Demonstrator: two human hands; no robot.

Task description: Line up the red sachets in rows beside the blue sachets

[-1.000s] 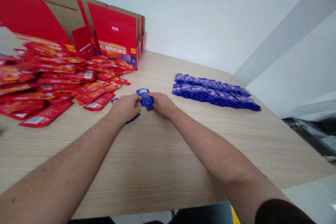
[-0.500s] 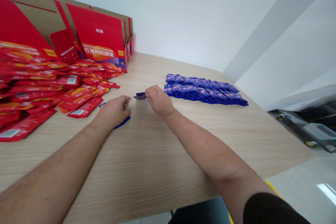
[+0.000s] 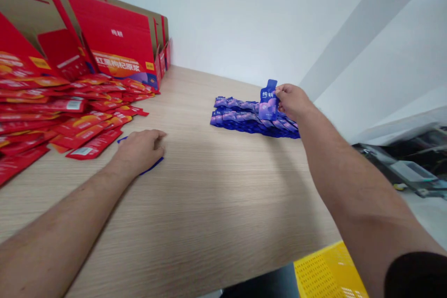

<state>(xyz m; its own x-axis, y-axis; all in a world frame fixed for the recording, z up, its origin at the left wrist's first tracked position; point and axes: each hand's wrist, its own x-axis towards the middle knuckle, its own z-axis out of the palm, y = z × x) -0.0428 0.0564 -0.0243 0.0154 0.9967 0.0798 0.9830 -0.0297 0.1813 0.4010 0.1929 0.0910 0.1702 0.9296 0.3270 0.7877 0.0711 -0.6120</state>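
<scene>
My right hand pinches a blue sachet with white lettering and holds it upright just above the rows of blue sachets laid out at the far right of the wooden table. My left hand rests palm down on the table, its fingers curled over another blue sachet of which only the edges show. A spread of red sachets lies just left of that hand.
Open red cardboard boxes stand at the back left against the white wall. A yellow perforated crate sits below the table's near right edge. Grey equipment lies on the floor to the right.
My right hand has lifted the blue sachet from beside my left hand and carried it right, over the blue rows. My left hand has stayed on the table. The view has turned right.
</scene>
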